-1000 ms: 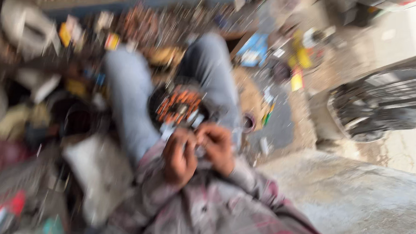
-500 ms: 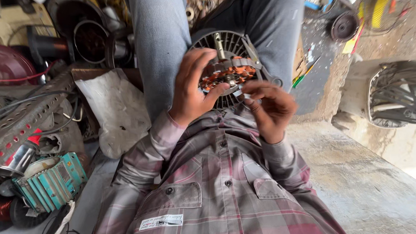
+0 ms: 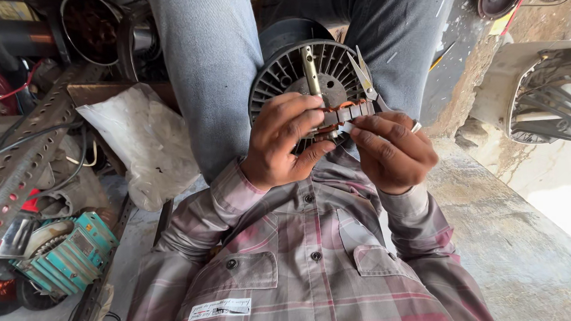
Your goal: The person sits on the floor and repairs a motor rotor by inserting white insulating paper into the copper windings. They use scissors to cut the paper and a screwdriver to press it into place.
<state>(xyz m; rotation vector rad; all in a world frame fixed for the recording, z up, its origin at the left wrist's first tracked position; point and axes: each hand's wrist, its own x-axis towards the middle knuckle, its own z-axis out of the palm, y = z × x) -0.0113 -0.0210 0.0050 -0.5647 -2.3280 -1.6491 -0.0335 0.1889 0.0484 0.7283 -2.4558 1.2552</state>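
A round black motor housing (image 3: 287, 69) with ribbed vents and a brass shaft rests on my lap between my jeans-clad legs. My left hand (image 3: 280, 141) grips its near rim, the thumb over copper windings (image 3: 344, 109). My right hand (image 3: 390, 148) pinches the winding area beside it and holds small scissors (image 3: 364, 78), blades pointing up. A ring shows on one right finger. The fingers hide the exact spot being worked.
Left of my leg lie a crumpled white plastic bag (image 3: 143, 146), a perforated metal angle bar (image 3: 16, 170), a teal finned motor (image 3: 64, 251) and dark motor parts (image 3: 91, 27). A fan guard (image 3: 553, 94) stands at the right on the concrete floor (image 3: 516, 251).
The view has steadied and closed in on the hands. The motor stays on the lap; both hands have shifted onto its near rim, and the scissors now show in the right hand.
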